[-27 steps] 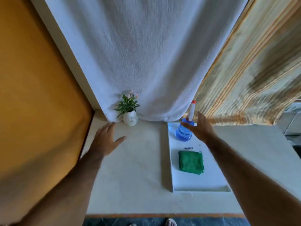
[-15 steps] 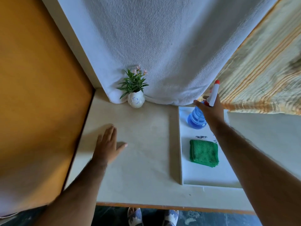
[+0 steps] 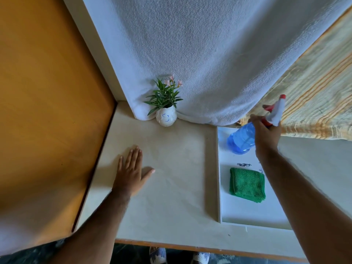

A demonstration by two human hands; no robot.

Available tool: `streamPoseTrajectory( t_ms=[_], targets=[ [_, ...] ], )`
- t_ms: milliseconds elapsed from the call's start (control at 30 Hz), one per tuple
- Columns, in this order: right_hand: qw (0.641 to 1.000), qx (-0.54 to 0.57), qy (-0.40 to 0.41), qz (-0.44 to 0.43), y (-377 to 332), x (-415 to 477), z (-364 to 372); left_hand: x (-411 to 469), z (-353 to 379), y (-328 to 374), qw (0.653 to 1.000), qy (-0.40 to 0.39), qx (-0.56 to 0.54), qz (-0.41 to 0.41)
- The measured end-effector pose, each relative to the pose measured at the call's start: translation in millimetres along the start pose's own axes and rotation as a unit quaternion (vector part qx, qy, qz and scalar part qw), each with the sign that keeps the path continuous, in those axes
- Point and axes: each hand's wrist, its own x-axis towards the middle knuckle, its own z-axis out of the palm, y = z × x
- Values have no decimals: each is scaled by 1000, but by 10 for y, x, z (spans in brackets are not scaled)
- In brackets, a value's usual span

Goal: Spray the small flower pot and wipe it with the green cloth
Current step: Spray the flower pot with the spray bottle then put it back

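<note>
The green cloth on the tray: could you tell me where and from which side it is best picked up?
Pinch the green cloth at its near right corner, coming from above. It lies flat and folded on the white tray, so only an edge or corner offers a hold, and the layered edges show there. The left hand is free; the right hand holds the spray bottle.

Home: curtain [image 3: 314, 82], potted plant [image 3: 166, 103], table [image 3: 171, 197].

Your arms are bare, no sleeves showing, and down below you're wearing pale patterned slippers [image 3: 158, 254].
</note>
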Motion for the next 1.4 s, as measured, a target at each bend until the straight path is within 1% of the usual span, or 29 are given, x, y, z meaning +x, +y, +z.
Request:
streamPoseTrajectory(
  t_ms=[67, 200, 267, 433, 633, 733, 833, 933, 1100, 1300, 1400],
  targets=[
    [1000, 5, -3, 0, -131, 36, -9, 7, -9, -41, 1000, -1, 3, 10],
    [992, -41, -106, -52, -416, -103, 172, 10, -37, -130, 999, -13, 14, 28],
    [986, -62, -145, -61, -450, -221, 335, 13, -45, -145, 999, -15, 20, 30],
    [963, -112, -239, -48, -347, -690, 795, 3, -22, -156, 999, -10, 14, 32],
    [936, -173, -306, -13, -146, -1033, 1133, 7, 51, -168, 999, 33, 15, 41],
    [916, -238, -322, 0, -87, -1057, 1272, -1, 97, -172, 997, 62, 15, 46],
    [889, -308, -339, 8, -64, -1070, 1393, -15, 126, -171, 995, 84, 16, 47],
    [871, -357, -338, 18, -63, -1076, 1503, -10, 152, -183, 993, 103, 16, 48],
    [868, -384, -314, 9, -65, -1087, 1600, -4, 196, -199, 992, 117, 19, 47],
    [880, -373, -293, 5, -93, -1045, 1680, -11, 214, -203, 989, 135, 23, 50],
    [875, -385, -293, 9, -103, -1039, 1719, -11, 208, -193, 990, 132, 25, 47]
  ],
)
